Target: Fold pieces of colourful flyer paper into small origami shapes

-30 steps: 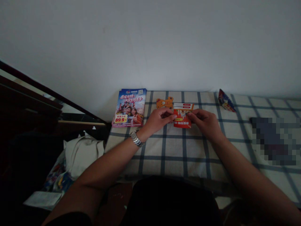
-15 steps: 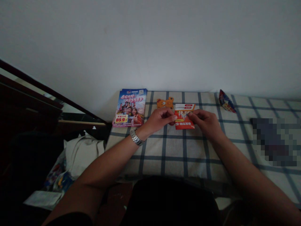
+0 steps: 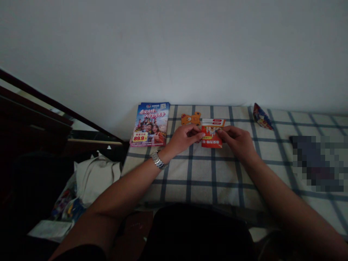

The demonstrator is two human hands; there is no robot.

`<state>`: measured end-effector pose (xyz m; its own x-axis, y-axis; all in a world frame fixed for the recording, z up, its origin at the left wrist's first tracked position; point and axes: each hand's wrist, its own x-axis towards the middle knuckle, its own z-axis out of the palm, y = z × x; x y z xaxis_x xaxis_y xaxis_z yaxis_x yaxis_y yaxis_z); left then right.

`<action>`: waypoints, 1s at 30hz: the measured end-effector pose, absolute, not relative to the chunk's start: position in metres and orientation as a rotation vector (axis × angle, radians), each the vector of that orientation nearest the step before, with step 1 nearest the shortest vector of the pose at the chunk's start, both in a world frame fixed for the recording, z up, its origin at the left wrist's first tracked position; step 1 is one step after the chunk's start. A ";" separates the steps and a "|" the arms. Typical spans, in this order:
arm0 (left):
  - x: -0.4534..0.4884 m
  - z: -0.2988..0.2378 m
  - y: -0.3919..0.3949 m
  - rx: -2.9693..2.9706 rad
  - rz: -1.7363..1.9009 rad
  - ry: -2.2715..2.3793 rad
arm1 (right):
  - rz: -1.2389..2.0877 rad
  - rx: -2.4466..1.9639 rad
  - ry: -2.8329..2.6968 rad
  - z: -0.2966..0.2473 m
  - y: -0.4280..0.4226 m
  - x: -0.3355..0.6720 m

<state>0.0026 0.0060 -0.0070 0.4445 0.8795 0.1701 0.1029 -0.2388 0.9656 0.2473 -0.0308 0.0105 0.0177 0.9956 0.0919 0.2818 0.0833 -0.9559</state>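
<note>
A folded red and white printed flyer (image 3: 212, 142) is held up between my two hands, above the checked cloth (image 3: 202, 170). My left hand (image 3: 187, 137) pinches its left edge between thumb and fingers; a metal watch sits on that wrist. On the opposite edge my right hand (image 3: 237, 141) grips the paper in the same way. Just behind my left hand lies a flat brown bear figure (image 3: 191, 118). A stack of blue and pink flyers (image 3: 149, 125) rests on the cloth to the left.
Near the wall at right stands a small folded paper piece (image 3: 262, 116). A blurred-out dark object (image 3: 317, 163) lies farther right. Left of the bed edge, on a lower level, are a white bag (image 3: 95, 177) and plastic packaging. A dark rail (image 3: 59, 105) slopes down on the left.
The red flyer has shifted slightly left and up, its lower edge tilting a little. Both hands keep their grip with barely any movement.
</note>
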 end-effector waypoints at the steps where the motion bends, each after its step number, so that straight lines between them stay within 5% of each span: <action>1: 0.002 -0.007 0.006 1.668 0.927 0.867 | 0.970 -1.356 -1.428 0.011 -0.031 0.247; 30: 0.003 -0.005 0.005 1.634 0.909 0.750 | 1.067 -1.306 -1.309 0.010 -0.029 0.248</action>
<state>0.0031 0.0053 -0.0052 0.5108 0.8391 0.1870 0.0243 -0.2315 0.9725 0.2481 -0.0292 0.0101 0.0393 0.9980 0.0488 0.1531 0.0423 -0.9873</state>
